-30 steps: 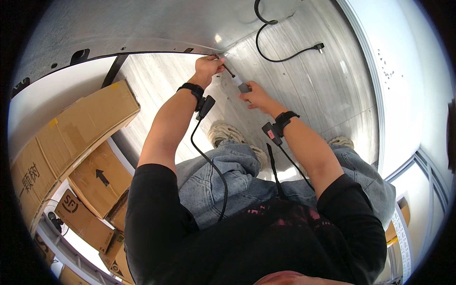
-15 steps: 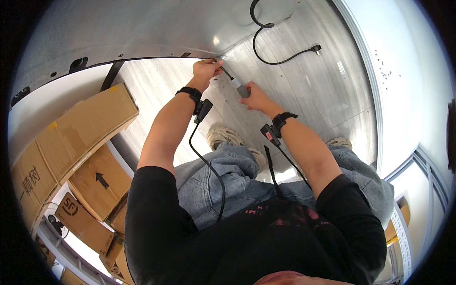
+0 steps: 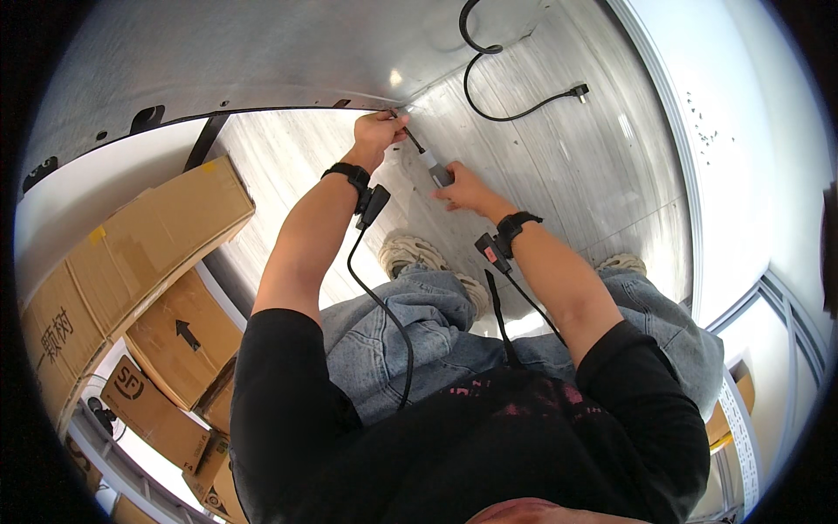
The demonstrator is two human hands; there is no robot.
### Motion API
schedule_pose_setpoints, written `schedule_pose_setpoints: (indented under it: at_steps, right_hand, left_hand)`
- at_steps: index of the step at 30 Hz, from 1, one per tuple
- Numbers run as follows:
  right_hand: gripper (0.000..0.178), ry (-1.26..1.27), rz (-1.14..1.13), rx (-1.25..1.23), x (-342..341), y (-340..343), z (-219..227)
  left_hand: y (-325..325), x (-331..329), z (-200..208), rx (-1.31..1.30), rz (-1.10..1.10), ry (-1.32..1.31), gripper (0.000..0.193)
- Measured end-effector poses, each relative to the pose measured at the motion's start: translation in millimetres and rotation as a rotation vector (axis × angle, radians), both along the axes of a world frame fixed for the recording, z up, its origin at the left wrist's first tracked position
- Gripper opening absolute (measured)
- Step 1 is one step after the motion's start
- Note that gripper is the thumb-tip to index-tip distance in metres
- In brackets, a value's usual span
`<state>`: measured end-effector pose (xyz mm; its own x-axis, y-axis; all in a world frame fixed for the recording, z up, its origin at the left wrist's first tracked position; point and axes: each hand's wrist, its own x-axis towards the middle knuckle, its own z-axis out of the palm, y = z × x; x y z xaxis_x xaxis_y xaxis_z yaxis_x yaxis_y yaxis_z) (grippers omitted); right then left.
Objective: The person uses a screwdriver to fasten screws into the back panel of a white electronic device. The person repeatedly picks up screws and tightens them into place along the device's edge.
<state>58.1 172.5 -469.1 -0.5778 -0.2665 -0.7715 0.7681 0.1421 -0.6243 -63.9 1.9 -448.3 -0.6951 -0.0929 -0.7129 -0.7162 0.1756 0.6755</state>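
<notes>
My right hand (image 3: 464, 189) is wrapped round the grey and white handle of a screwdriver (image 3: 441, 175). Its dark, thin shaft slants up and left toward the lower edge of a large grey metal panel (image 3: 262, 52). There, at the panel's corner, my left hand (image 3: 379, 133) is closed with its fingertips around the far end of the shaft. The tip, and anything small held against it, is hidden by those fingers.
A black cable with a plug (image 3: 579, 92) lies on the wood-look floor (image 3: 559, 166) beyond my right hand. Cardboard boxes (image 3: 161, 231) are stacked at the left. A white panel (image 3: 733, 166) borders the right. My shoes (image 3: 412, 251) are below my hands.
My right hand and the screwdriver handle have shifted slightly left and down, and the grip on the handle has turned a little. My left hand stays nearly in place.
</notes>
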Motion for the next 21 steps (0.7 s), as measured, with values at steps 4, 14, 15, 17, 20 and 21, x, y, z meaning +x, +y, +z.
schedule_pose_setpoints:
  at_steps: [4, 14, 15, 17, 20, 21]
  right_hand:
    - [0.063, 0.013, -0.010, -0.149, 2.5, 2.1, -23.1]
    - [0.058, -0.131, -0.011, -0.253, -6.2, 9.0, -3.5]
    - [0.058, -0.203, -0.054, -0.377, -7.7, 11.7, -7.4]
    - [0.059, -0.079, 0.054, -0.260, -5.7, 9.3, -14.1]
    - [0.055, 0.030, 0.189, -0.113, -7.4, 6.5, -6.3]
    - [0.052, 0.055, 0.230, -0.067, -7.9, 5.5, 0.6]
  left_hand:
    - [-0.8, -0.7, -2.8, -0.029, 0.001, 0.004, 0.019]
    - [-0.3, -2.3, 1.2, -0.021, -0.011, -0.018, 0.020]
    - [-0.9, -1.9, -0.7, -0.022, -0.009, -0.012, 0.020]
    - [-3.3, -0.9, -3.9, 0.013, 0.003, -0.002, 0.021]
    - [-5.8, 0.5, -4.4, 0.065, 0.022, -0.006, 0.020]
    - [-3.1, -0.3, -0.8, 0.048, 0.019, -0.015, 0.020]
